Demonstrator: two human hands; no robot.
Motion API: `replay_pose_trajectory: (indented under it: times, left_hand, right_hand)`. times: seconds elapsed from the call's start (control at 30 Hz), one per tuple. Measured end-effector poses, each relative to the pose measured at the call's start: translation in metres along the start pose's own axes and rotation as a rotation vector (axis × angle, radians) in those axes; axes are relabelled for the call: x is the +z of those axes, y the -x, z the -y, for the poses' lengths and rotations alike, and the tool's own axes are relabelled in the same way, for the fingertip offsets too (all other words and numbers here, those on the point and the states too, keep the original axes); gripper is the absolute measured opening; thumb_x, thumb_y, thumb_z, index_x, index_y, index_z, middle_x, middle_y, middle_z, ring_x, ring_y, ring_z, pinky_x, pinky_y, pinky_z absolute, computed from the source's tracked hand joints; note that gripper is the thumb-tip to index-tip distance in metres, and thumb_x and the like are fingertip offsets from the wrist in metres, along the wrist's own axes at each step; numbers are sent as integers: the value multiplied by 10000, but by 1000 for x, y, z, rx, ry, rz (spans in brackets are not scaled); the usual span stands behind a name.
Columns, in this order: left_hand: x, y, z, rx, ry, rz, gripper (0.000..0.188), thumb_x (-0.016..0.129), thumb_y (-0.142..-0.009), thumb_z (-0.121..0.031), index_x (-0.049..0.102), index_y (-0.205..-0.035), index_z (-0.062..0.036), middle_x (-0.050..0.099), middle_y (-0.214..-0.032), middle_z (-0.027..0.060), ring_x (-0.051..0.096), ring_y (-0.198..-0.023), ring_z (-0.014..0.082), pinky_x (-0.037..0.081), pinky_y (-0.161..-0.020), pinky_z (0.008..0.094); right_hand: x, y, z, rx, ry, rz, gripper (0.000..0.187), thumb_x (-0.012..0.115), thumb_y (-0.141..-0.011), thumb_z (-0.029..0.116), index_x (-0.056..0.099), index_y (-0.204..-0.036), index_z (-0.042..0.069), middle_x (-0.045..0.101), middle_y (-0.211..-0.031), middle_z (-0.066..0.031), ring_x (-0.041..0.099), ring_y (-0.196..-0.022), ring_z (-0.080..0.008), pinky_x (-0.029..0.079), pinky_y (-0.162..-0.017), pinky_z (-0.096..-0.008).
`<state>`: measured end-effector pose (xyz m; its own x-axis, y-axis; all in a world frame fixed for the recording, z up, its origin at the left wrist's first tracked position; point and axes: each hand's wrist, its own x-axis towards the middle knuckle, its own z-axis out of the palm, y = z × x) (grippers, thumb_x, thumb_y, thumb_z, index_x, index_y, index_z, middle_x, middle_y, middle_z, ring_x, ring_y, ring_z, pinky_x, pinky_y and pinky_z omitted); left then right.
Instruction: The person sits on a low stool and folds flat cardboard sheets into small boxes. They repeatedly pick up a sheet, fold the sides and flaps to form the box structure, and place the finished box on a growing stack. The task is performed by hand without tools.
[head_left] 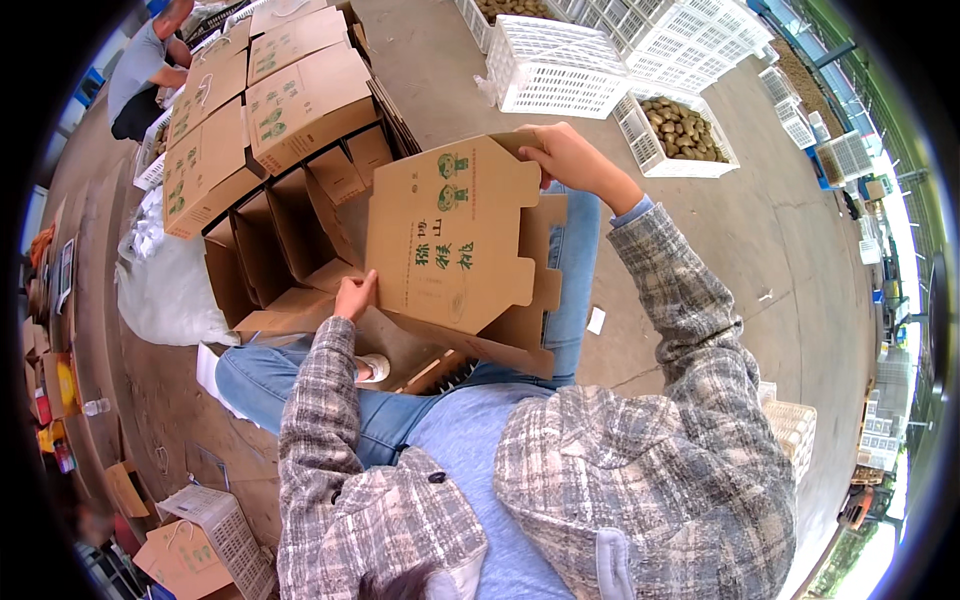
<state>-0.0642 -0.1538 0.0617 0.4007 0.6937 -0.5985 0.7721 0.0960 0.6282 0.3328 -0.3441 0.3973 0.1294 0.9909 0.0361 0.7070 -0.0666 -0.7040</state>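
A brown cardboard box (435, 255) printed with green and red figures lies tilted over my lap. Its tabbed flaps (545, 230) stick out on the right side. My right hand (570, 158) grips the box's far right edge, thumb on the outside and fingers partly hidden behind it. At the near left corner, my left hand (354, 297) pinches the edge between thumb and fingers. Just left of it stands an open, empty carton (285, 235) with upright cardboard walls inside.
Printed cartons (300, 95) stand in rows at the far left. Beyond them a person (145, 70) in a grey shirt bends down. White plastic crates (560, 65) are stacked at the back, one crate (645, 160) holding brown kiwifruit. A white plastic sack (165, 290) lies left.
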Motion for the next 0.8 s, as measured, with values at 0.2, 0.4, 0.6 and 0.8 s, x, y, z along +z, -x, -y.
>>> replay_pose_trajectory:
  times: [0.2,0.4,0.6,0.8]
  left_hand:
    - [40,165,-156,610,153,68,970,731,-815,-610,393,-1453,38,398,-1481,236,364,-1403,365,310,-1158,460]
    - [60,179,-170,735,-310,-279,665,751,-833,-414,567,-1317,3,557,-1349,175,532,-1245,351,437,-1043,447]
    - [4,155,-165,495,-477,-352,238,669,-904,-329,774,-959,-123,730,-905,129,699,-845,348,551,-745,457]
    - [-76,103,-141,387,-520,-503,215,663,-910,-329,783,-947,-154,732,-893,131,704,-839,334,555,-738,451]
  right_hand:
    - [13,-5,-3,239,448,154,142,543,-909,43,598,-900,-88,668,-734,-214,684,-547,-280,577,-563,-375]
    - [24,-32,-1,250,372,270,152,524,-891,23,578,-803,-89,653,-694,-222,698,-550,-281,565,-506,-369]
    - [36,-41,-9,226,390,296,162,541,-888,13,586,-794,-110,651,-706,-232,700,-555,-289,551,-485,-368]
    - [102,-48,-17,105,528,480,168,548,-821,-5,696,-796,-81,706,-786,-237,714,-702,-384,586,-634,-436]
